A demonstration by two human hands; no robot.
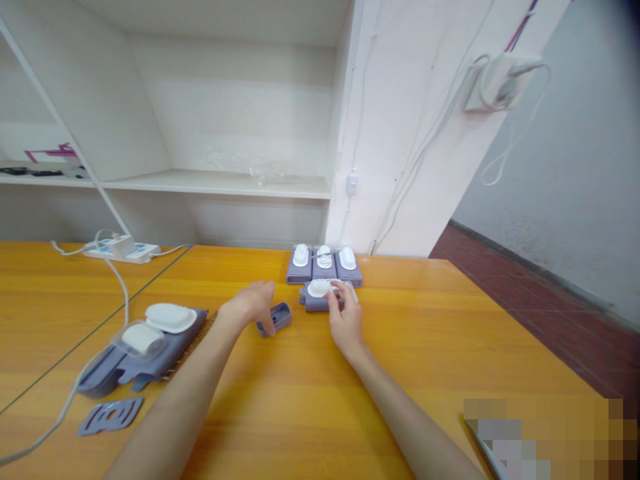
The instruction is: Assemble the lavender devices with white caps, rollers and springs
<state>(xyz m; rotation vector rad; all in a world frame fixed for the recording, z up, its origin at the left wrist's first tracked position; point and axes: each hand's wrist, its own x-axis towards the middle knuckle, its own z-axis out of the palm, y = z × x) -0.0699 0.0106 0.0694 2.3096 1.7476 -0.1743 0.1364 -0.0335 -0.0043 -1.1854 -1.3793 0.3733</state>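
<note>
My left hand [253, 303] rests on the orange table [280, 400], its fingers curled down onto a small purple holder [277, 318] that lies tilted beside it. My right hand [344, 319] reaches forward with thumb and fingers pinched on a purple block with a white oval top [316, 295]. Just behind that block, three more purple blocks with white oval pieces [323, 264] stand in a row, touching one another.
A grey-purple rack [150, 353] with white pieces on it sits at the left, with a flat purple cut-out plate [111, 415] in front. A white power strip [123, 250] and its cable [75, 387] run along the left. White shelves stand behind.
</note>
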